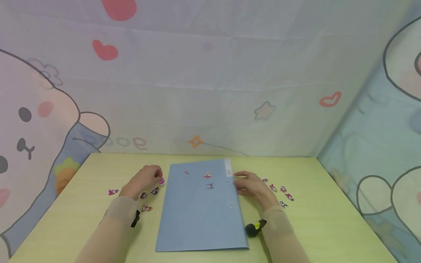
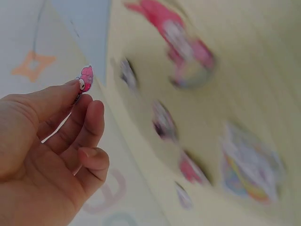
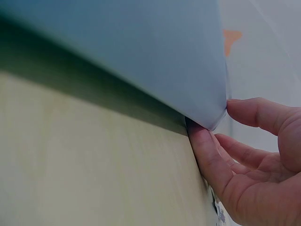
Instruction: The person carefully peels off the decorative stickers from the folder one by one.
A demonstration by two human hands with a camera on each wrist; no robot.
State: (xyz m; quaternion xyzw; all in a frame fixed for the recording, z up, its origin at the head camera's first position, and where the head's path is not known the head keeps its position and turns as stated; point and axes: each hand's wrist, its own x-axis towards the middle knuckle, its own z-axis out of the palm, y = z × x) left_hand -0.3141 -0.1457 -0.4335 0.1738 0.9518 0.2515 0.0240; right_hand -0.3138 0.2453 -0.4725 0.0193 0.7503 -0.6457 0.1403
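A blue folder lies on the table, with three small cartoon stickers near its top. My left hand, just left of the folder, pinches a small pink cartoon sticker between thumb and forefinger; its other fingers curl loosely. My right hand holds the folder's right edge near the upper corner. In the right wrist view, one digit reaches beneath the folder and another touches its edge, which stands slightly raised over a dark shadow.
Loose stickers are scattered on the pale yellow table left of the folder. More stickers lie beyond my right hand. A printed cloth hangs along the table's back edge and both sides.
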